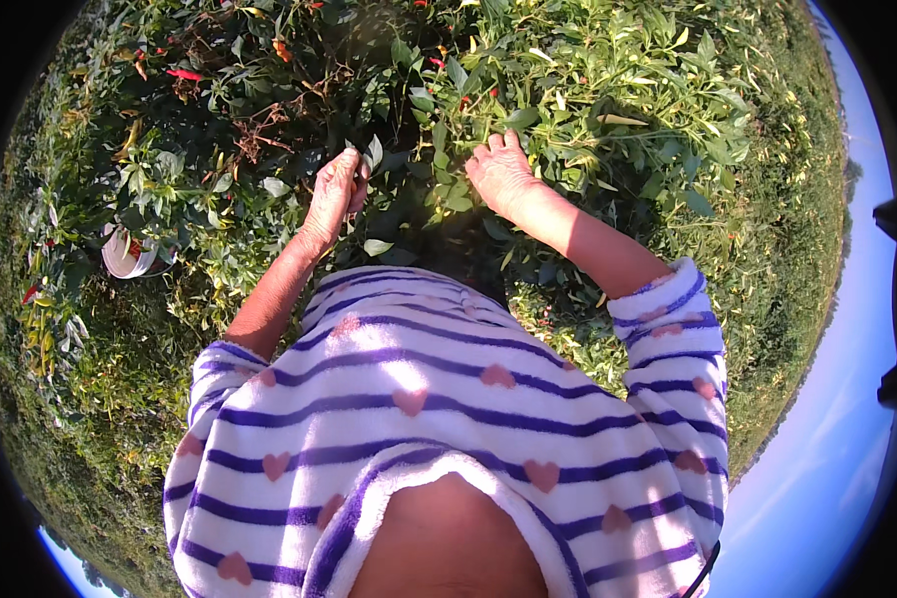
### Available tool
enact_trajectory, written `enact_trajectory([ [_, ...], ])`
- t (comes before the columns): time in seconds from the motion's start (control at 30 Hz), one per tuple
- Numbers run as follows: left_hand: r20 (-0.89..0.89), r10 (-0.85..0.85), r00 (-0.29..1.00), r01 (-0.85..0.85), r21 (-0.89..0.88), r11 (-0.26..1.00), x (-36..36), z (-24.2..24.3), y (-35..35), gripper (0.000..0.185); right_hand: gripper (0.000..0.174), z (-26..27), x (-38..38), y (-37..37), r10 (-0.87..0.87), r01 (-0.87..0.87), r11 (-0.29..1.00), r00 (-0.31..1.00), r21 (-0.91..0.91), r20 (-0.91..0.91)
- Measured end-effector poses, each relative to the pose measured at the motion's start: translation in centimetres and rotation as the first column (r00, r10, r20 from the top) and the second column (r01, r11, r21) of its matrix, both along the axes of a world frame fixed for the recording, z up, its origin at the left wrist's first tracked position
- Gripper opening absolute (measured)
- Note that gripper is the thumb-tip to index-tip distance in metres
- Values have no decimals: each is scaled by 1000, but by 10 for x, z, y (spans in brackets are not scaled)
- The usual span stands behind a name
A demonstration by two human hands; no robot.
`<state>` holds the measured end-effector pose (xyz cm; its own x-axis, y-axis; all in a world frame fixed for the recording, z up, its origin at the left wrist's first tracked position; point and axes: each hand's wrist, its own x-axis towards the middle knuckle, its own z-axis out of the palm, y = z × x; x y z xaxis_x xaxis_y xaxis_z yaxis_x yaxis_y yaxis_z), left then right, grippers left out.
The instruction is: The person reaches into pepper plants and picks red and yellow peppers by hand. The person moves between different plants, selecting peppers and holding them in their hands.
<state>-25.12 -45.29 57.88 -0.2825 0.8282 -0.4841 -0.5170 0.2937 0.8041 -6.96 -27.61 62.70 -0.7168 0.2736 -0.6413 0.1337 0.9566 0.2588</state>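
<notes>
Chili pepper plants [456,190] fill the ground before me. My left hand [338,183] is curled among the leaves, with a leaf at its fingertips; whether it holds that leaf or something else I cannot tell. To its right, my right hand [499,168] reaches palm down into the foliage, its fingertips partly hidden by leaves. Near its fingers hang small red peppers [465,103]. A pale yellow pepper [620,119] lies farther right. At the upper left a bright red pepper [185,75] shows among dark leaves, and orange peppers [282,51] hang nearby.
A white bucket [128,258] with red peppers inside stands among the plants at the left. Brown dry stems [258,136] stick out left of my left hand. More yellow peppers [46,340] hang at the far left. Dense plants surround me on both sides.
</notes>
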Motion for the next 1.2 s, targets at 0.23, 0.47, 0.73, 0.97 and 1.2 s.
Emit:
enact_trajectory([
  [0.23, -242, -169, 955, 222, 209, 952, 6, 7, 93, 24, 25, 0, 54, -19, -99, 98, 995, 968, -16, -229],
  [0.47, -947, -165, 276, 583, 28, 812, 25, 24, 176, 20, 21, -25, 68, -28, -153, 152, 988, 884, -38, -442],
  [0.73, -950, -124, -287, 716, -299, 631, 41, 22, 222, 26, 19, -62, 54, -30, 366, -316, 810, 931, 494, -5],
  [0.97, -814, 28, -581, 703, -484, 521, 26, 12, 233, 21, 22, -78, 33, -27, 172, -64, 921, 952, 384, -254],
  [1.2, -777, 80, -625, 659, -470, 587, 17, -9, 235, 16, 23, -66, 33, -14, -238, 213, 971, 805, -109, -544],
])
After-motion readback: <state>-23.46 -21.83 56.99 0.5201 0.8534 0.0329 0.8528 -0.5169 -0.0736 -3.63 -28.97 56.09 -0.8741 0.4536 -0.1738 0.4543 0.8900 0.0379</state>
